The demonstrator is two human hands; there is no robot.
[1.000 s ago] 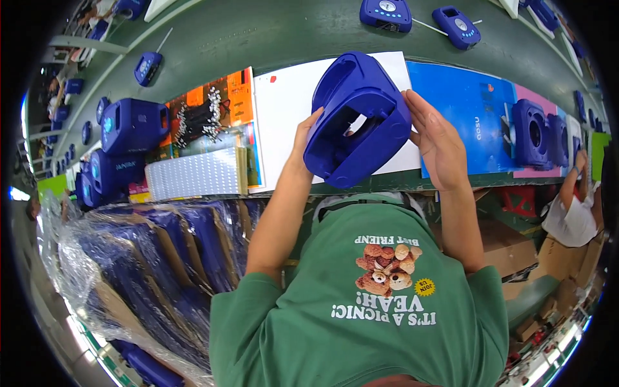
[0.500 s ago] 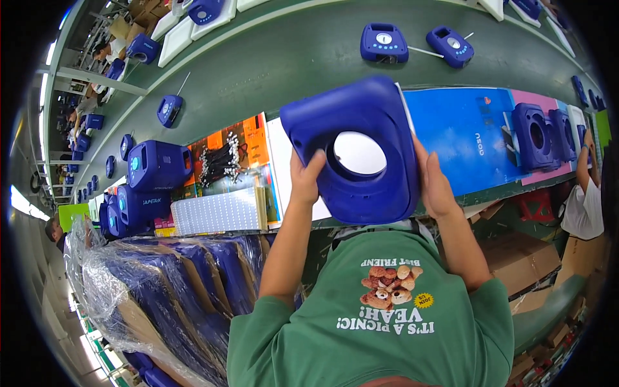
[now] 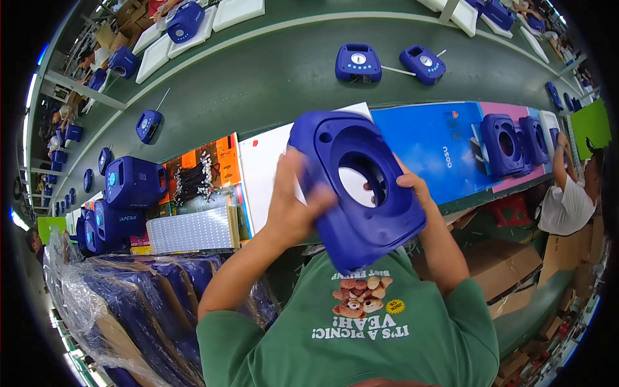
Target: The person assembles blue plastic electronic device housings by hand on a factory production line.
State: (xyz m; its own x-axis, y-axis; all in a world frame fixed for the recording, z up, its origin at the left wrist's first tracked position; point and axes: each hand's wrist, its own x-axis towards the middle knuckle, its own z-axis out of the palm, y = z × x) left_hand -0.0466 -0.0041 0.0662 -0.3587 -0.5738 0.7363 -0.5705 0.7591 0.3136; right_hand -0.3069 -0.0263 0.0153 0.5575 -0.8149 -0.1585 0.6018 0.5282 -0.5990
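Note:
A dark blue plastic speaker housing with a large round hole is held tilted in front of my chest. My right hand grips its right edge, the thumb on the front; fingertips show through the hole from behind. My left hand is at the housing's left edge, smeared by motion. Its thumb and fingers look spread apart, with the thumb tip overlapping the edge; whether it presses on the plastic is unclear. A white sheet lies on the bench behind the housing.
To the left are a bundle of black cables, a stack of dotted boards and assembled blue speakers. Blue panels with dials lie on the green conveyor. More housings stand right, near a person. Plastic-wrapped blue parts stand lower left.
The housing has come down toward my chest and turned, its upper end leaning left. My left hand has shifted left and lower, with its fingers spreading. My right hand stays on the right edge.

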